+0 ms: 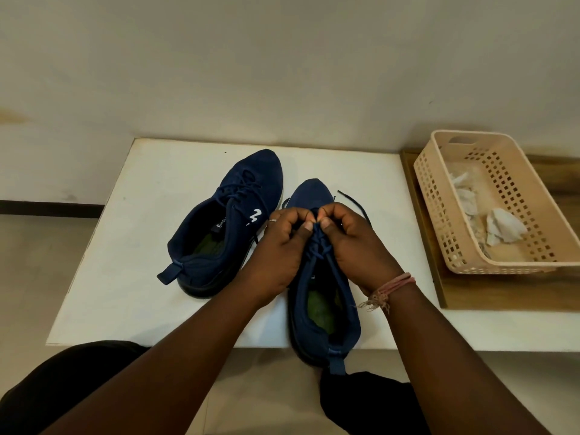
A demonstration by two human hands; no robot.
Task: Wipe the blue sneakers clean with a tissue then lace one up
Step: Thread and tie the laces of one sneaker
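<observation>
Two blue sneakers stand on a white table [131,246]. The left sneaker [219,227] is laced and lies angled, toe toward the wall. The right sneaker [323,296] points away from me, its heel over the table's front edge. My left hand [279,252] and my right hand [354,246] meet over its tongue. The fingers and thumbs of both pinch its dark lace [317,243] at the upper eyelets. A loose lace end [354,202] trails to the right of the toe. The lace under my fingers is hidden.
A beige plastic basket [533,246] with crumpled used tissues [505,229] sits on a wooden board [439,277] at the right. A pale wall rises behind the table. My dark-clothed legs are below the front edge.
</observation>
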